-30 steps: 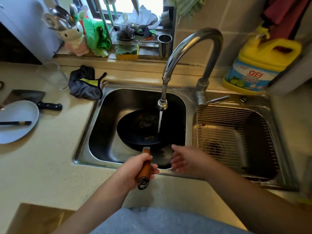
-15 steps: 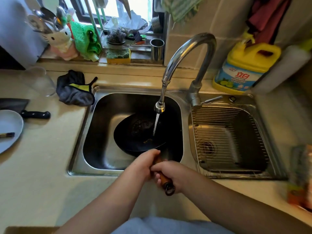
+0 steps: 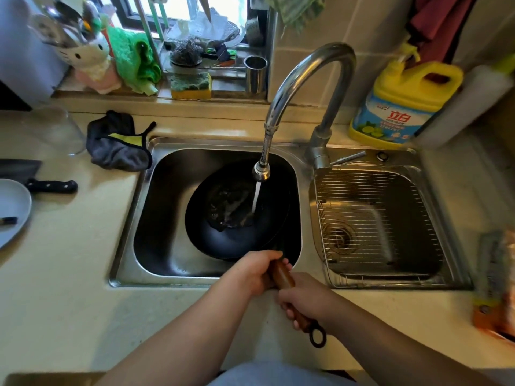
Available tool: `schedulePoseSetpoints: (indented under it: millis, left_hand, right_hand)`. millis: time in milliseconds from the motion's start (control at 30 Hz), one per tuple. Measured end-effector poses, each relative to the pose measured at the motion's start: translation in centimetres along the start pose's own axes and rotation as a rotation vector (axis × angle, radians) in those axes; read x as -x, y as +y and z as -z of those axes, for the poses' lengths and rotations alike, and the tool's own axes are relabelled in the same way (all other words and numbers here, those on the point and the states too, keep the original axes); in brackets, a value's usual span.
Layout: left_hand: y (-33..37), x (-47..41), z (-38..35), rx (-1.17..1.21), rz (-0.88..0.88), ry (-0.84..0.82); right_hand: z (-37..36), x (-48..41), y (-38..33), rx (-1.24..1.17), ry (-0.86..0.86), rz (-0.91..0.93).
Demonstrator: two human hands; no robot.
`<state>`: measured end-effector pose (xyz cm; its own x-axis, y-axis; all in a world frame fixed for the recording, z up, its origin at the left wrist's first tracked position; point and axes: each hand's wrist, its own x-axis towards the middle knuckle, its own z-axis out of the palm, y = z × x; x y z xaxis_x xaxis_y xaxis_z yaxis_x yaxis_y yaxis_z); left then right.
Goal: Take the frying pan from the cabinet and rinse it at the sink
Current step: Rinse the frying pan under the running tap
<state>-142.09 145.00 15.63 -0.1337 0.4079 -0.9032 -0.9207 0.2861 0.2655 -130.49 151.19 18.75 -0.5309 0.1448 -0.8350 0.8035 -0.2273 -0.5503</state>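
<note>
Both hands on the pan's wooden handle (image 3: 281,274). My left hand (image 3: 250,274) is wrapped round it up near the bowl; my right hand (image 3: 303,296) is closed round it lower down, near the metal hanging ring (image 3: 317,335) at the end. The two grips sit close together, a strip of bare wood showing between them.

Frying pan (image 3: 237,215), black, sits tilted in the left basin of the sink (image 3: 145,190), handle reaching out over the front rim toward me. Faucet (image 3: 306,87) arcs over it; a thin stream of water (image 3: 255,197) lands inside the pan, right of centre. Wet dark patch in the pan's bottom.

Right basin holds a wire rack (image 3: 376,218). Grey cloth (image 3: 117,143) lies on the counter by the sink's back left corner. Yellow detergent jug (image 3: 401,104) stands behind the right basin.
</note>
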Motion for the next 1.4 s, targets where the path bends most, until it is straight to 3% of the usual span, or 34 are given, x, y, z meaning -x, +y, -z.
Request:
schedulePoseSetpoints:
  millis: [233,533,1067,1400]
  left_hand:
    - [-0.9,0.9,0.1,0.058,-0.118,-0.071]
    - [-1.0,0.6,0.1,0.147,-0.301,-0.084]
    - [-1.5,4.1,-0.5,0.066,-0.538,0.032]
    - [-2.5,6.1,-0.2,0.028,-0.522,0.110]
  right_hand:
    - [1.3,0.6,1.3,0.143,-0.030,0.171]
    - [2.7,0.9,0.3,0.131,-0.100,0.261]
    - [4.0,2.5,-1.5,-0.092,-0.466,0.212]
    - [2.8,4.3,-1.5,-0.327,-0.615,0.109]
